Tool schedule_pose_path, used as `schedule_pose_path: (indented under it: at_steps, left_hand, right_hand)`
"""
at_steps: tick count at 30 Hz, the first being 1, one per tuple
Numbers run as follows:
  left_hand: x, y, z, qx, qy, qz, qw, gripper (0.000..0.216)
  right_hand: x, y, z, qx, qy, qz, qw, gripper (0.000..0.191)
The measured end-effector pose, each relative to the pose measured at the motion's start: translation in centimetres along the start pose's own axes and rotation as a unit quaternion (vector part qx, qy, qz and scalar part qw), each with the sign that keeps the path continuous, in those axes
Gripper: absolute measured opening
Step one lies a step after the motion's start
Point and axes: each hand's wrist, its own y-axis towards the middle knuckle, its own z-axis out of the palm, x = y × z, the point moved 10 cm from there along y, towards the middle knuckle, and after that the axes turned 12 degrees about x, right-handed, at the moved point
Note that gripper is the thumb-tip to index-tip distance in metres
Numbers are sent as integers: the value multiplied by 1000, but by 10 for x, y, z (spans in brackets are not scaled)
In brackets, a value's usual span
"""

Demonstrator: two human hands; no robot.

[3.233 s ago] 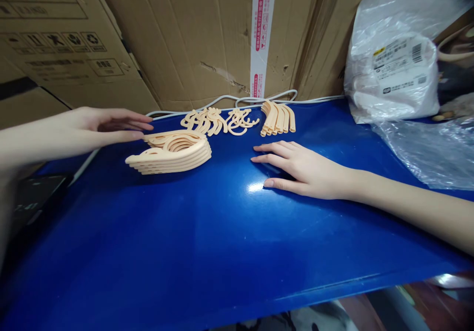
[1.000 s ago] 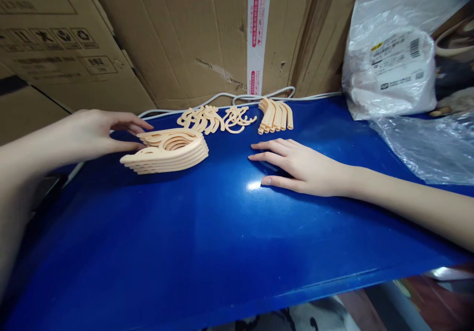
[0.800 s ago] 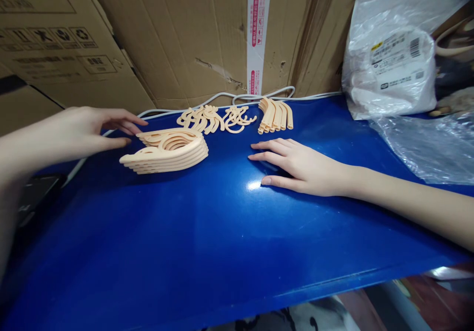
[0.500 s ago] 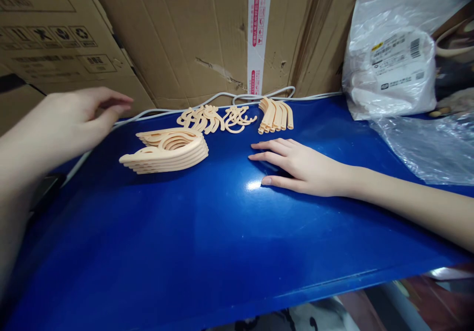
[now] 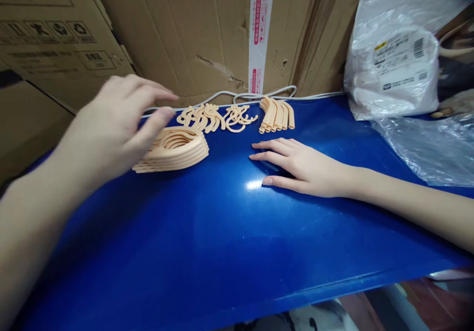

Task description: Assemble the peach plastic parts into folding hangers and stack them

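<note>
My left hand (image 5: 118, 116) hovers with thumb and fingers apart in front of a stack of cream plastic hanger parts (image 5: 181, 155), hiding its left end. Nothing shows between those fingers. Palm down on the blue tabletop (image 5: 222, 252), my right hand (image 5: 296, 168) lies with its fingers spread, holding nothing. Just beyond its fingertips is a row of curved cream hanger arms (image 5: 274, 116). Cream hanger hooks (image 5: 207, 118) lie in a group behind the stack, with more loose hooks (image 5: 239, 118) beside them.
Cardboard boxes (image 5: 200, 34) stand along the back, one with a red-and-white label strip (image 5: 261, 34). A white cable (image 5: 222, 94) runs at their foot. At the right are a labelled clear plastic bag (image 5: 392, 69) and loose plastic film (image 5: 418, 148).
My left hand has moved right, from the left side to over the left end of the stack. My right hand stays put, and the view has shifted very slightly.
</note>
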Motion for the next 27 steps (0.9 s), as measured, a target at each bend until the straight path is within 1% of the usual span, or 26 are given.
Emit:
schedule_pose_path:
  at_steps: [2,4,6,9,12,14,21,27]
  left_hand:
    - [-33,-2,4,2,-19,63,998,46]
    - [-65,-6,12,24,-76,122,989,34]
    - [-86,-7,25,47,-120,135,982,35]
    - [-104,-8,57,121,-90,121,981,45]
    - [-106,-7,81,164,-64,99,979,52]
    - [-105,-6,89,177,-52,91,979,53]
    - [-100,-7,91,167,-57,75,981,54]
    - [-97,-8,91,167,-79,79,980,55]
  right_hand:
    - [0,0,0,-1,0,1,1000,57]
    - [-1,1,1,-2,0,2,1000,59]
    - [-2,1,1,-5,1,3,1000,64]
    - [-3,2,1,-8,5,4,1000,68]
    - [-3,2,-1,-12,14,4,1000,66]
    - [-2,2,-1,-13,16,5,1000,66]
    - [-2,4,-1,-11,4,9,1000,65]
    - [-2,5,-2,-2,0,11,1000,66]
